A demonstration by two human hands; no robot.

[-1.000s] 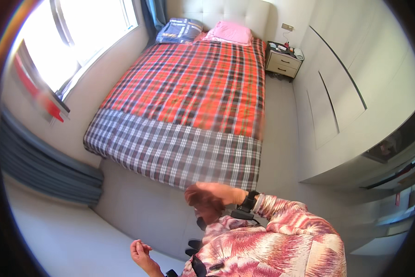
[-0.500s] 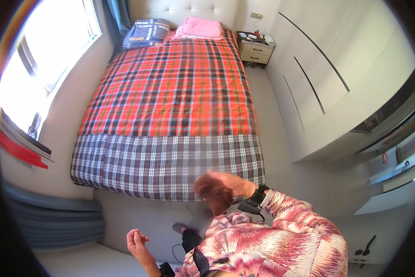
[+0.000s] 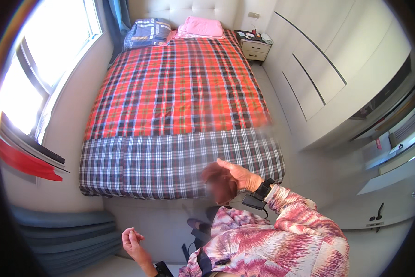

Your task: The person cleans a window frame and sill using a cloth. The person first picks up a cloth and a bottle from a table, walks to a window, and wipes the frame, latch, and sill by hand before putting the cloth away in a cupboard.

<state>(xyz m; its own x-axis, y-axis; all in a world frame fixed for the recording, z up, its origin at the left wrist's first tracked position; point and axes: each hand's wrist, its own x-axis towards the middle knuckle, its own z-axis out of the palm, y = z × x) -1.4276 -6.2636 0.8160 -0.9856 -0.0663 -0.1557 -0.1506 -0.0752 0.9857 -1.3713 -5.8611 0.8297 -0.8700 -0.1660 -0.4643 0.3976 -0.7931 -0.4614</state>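
Observation:
A bunched brown cloth [image 3: 219,183] hangs from my right hand [image 3: 245,177], whose fingers are closed around it and mostly hidden behind it. Hand and cloth are in front of the foot end of the bed [image 3: 168,159], over its grey checked lower border; whether they touch the bedding I cannot tell. Lower left, away from the bed, my left hand [image 3: 133,243] is raised with its fingers curled in and the thumb against them; nothing shows in it. Black bands are strapped on both wrists.
A blue pillow [image 3: 148,33] and pink folded bedding [image 3: 203,27] lie at the headboard. A nightstand [image 3: 255,49] with small items stands at the far right. White cabinets [image 3: 350,69] line the right wall, a window [image 3: 55,51] the left. Blue curtain fabric [image 3: 64,231] hangs lower left.
The view has shifted slightly, so the bed and right wall appear turned. My right hand has moved a little right with the brown cloth. My left hand keeps its curled pose.

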